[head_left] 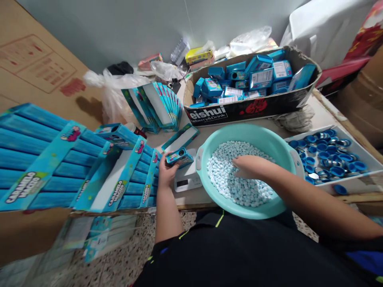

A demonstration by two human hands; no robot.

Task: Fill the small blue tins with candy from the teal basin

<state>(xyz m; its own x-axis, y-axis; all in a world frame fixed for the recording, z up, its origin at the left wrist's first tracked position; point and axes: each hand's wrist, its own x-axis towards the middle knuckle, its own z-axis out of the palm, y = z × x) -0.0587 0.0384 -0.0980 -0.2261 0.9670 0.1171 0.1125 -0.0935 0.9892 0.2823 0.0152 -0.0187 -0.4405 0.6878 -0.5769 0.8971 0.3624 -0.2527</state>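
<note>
My left hand (168, 171) is closed around a small blue box (180, 156) with a dark round hole in its top, held tilted over a white kitchen scale (188, 181). My right hand (247, 166) reaches into a turquoise basin (248, 133) of small pale-blue candies (224, 171). Its fingers are curled together among the candies, and their tips are partly hidden. Just behind the left hand lies an open blue display carton (181, 138) with a white inside.
Filled display cartons (38, 167) are lined up at left, near a fan of flat cartons (161, 103). A black cardboard box (251, 109) behind the basin holds many blue boxes. Blue-rimmed caps (326, 153) fill a white tray (369, 175) at right. One cap (340, 189) lies at the table's front edge.
</note>
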